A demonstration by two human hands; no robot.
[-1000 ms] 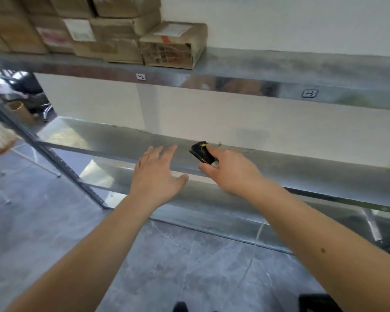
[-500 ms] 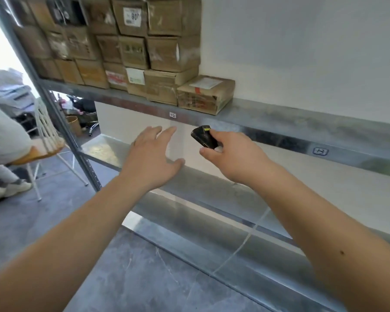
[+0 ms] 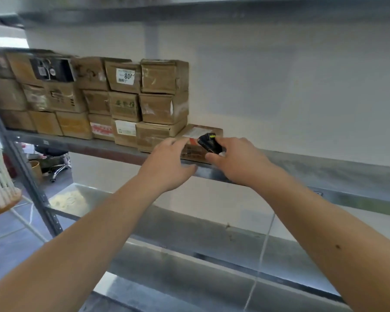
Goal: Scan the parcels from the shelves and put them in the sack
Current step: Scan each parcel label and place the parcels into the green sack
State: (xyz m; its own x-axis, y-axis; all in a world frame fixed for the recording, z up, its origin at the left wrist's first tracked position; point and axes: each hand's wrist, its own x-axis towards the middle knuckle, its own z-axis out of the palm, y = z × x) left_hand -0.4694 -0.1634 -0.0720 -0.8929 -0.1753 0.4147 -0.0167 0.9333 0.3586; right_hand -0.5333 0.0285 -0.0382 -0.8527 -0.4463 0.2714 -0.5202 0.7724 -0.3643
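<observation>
A flat cardboard parcel (image 3: 195, 140) with a white label lies alone at the right end of the parcel row on the upper metal shelf (image 3: 302, 167). My right hand (image 3: 239, 161) grips a small black scanner (image 3: 208, 143) held just over that parcel. My left hand (image 3: 167, 165) reaches up with relaxed fingers; its fingertips are at the parcel's left front corner. Left of it, stacked brown parcels (image 3: 126, 104) fill the shelf three high. No sack is in view.
A lower metal shelf (image 3: 212, 239) runs below my arms, with another beneath it. The rack's grey upright (image 3: 20, 172) stands at the left. Beyond it are a white chair (image 3: 0, 188) with a wooden seat and an office chair base (image 3: 59, 170).
My view has tilted up from the lower shelves to the parcel shelf. Both hands rose and moved forward to the flat parcel; the scanner stays in my right hand.
</observation>
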